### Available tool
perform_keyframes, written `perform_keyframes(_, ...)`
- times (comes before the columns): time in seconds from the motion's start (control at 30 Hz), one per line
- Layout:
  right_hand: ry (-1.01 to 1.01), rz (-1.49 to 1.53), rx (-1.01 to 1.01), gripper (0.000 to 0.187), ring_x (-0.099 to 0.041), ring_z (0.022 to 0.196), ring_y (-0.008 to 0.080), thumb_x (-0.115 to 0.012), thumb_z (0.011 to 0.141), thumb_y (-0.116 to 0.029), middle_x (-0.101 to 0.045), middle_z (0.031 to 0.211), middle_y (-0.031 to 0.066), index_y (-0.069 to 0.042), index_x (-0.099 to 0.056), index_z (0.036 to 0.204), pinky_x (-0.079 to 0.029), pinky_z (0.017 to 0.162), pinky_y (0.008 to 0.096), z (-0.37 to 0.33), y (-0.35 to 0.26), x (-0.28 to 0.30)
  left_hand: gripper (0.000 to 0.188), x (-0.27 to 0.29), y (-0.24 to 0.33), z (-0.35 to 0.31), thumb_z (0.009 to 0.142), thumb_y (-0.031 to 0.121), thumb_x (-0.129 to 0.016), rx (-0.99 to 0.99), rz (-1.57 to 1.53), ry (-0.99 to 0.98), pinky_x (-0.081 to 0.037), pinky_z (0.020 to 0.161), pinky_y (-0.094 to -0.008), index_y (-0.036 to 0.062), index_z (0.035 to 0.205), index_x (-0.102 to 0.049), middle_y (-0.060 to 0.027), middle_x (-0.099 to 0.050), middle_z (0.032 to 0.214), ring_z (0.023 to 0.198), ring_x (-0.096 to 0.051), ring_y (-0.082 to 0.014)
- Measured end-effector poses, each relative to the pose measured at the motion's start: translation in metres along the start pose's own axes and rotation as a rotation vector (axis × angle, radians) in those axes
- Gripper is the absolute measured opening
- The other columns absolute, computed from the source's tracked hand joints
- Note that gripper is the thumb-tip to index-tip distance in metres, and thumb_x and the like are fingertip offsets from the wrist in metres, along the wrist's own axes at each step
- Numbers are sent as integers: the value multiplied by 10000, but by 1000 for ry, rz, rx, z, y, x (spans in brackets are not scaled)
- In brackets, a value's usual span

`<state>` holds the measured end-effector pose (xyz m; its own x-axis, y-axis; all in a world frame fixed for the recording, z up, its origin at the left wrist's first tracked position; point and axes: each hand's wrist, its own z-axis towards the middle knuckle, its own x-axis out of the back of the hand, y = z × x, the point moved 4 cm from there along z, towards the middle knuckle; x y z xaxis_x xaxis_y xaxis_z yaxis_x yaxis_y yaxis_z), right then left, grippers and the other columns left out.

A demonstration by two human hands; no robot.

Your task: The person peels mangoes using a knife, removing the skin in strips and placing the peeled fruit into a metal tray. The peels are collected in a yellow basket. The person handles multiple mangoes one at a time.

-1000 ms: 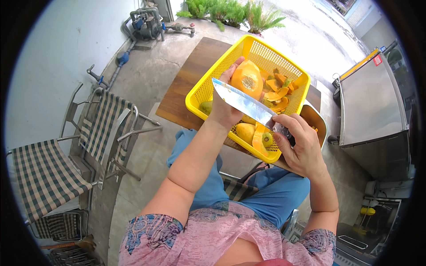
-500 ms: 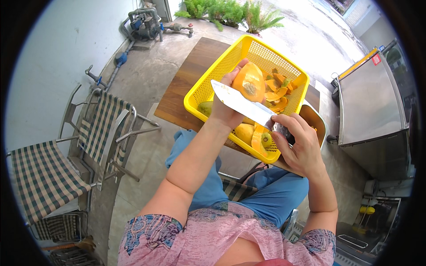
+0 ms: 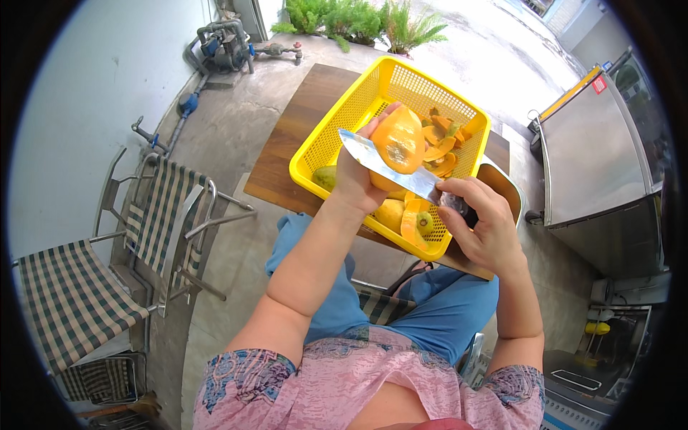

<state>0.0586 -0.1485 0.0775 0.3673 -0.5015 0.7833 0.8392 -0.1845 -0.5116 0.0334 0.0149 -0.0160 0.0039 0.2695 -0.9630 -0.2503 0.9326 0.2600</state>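
Over the yellow basket [image 3: 307, 154], my left hand [image 3: 356, 175] is closed round a peeled orange papaya [image 3: 398, 137], holding it from the left and below. My right hand [image 3: 489, 228] grips the dark handle of a knife [image 3: 393, 170]. Its broad, shiny blade points left and lies across the near side of the fruit, in front of part of my left hand. Orange peelings [image 3: 438, 147] are heaped in the far right of the basket. Close to me in it lie a yellow fruit [image 3: 390, 213], a curved orange strip [image 3: 411, 228] and a greenish end piece [image 3: 425, 223].
The basket stands on a brown wooden table [image 3: 287, 150]. A metal tub [image 3: 499, 185] sits at its right, partly behind my hand. Checked folding chairs [image 3: 79, 287] stand at left, a steel cabinet [image 3: 598, 150] at right. Green plants [image 3: 358, 21] grow beyond.
The knife's blade is tilted differently and reflects the orange of the fruit. My left hand has turned the papaya slightly. The whole view has shifted a little.
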Motion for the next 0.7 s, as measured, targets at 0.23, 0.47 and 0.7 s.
perform_keyframes(0.23,3,40,-13,241,-595,719,262,-648,813,-160,-608,835,111,-71,-605,1033,-470,651,343,2,1,-1,462,-1,-8,-2,950,322,-428,10,50,-15,-531,838,-482,72,1339,-411,-164,-565,1167,998,-608,-355)
perform_keyframes(0.47,-30,22,-80,244,-601,742,270,-637,818,-151,-619,860,120,-58,-600,1041,-475,664,346,-7,5,2,470,2,-7,-1,955,343,-387,12,85,-3,-525,836,-501,45,1317,-424,-180,-559,1174,999,-605,-358)
perform_keyframes(0.7,-7,333,-128,234,-536,616,95,-573,896,-137,-583,816,60,-14,-547,1094,-438,557,233,-31,21,15,449,8,10,2,958,321,-360,-2,75,191,-475,918,-494,-10,1250,-444,-212,-534,1196,1088,-549,-381)
